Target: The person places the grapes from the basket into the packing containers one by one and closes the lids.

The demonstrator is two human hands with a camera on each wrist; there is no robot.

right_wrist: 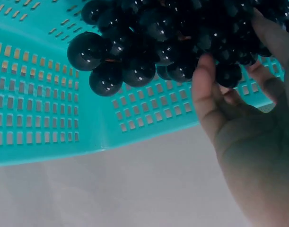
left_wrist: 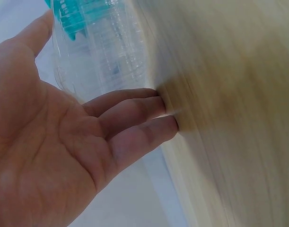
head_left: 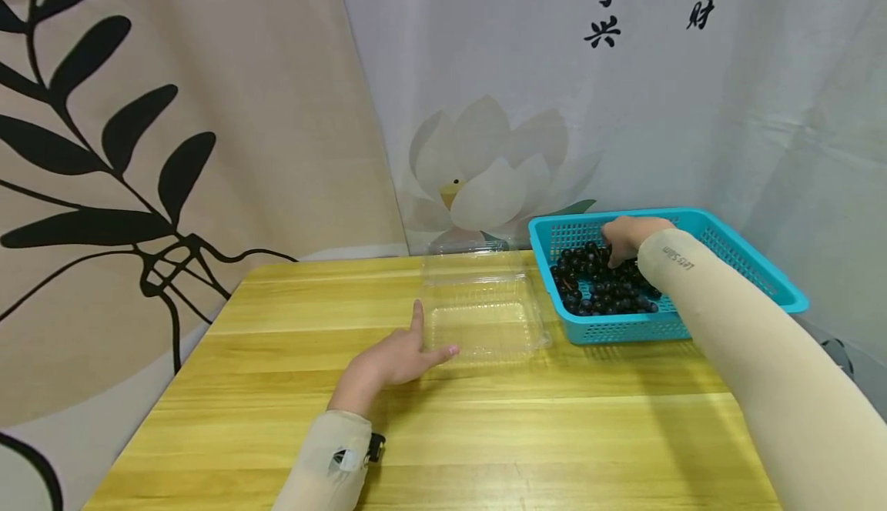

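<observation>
A bunch of dark grapes (head_left: 603, 280) lies in a turquoise plastic basket (head_left: 627, 332) at the right of the table. Down inside the basket, my right hand (head_left: 629, 238) grips some of the grapes. The right wrist view shows its fingers and thumb around the glossy grapes (right_wrist: 158, 28), while the pile hides some fingertips. A clear plastic clamshell box (head_left: 481, 326) stands with its lid raised, left of the basket. Beside the box's near left corner is my left hand (head_left: 395, 357), thumb and forefinger spread wide. The other left fingers (left_wrist: 135, 111) reach down to the tabletop.
The wooden table (head_left: 277, 411) extends in front and to the left. Behind it hangs a printed curtain (head_left: 277, 95), close to the back of the basket. A dark coiled object (head_left: 838, 355) is partly visible past the right forearm.
</observation>
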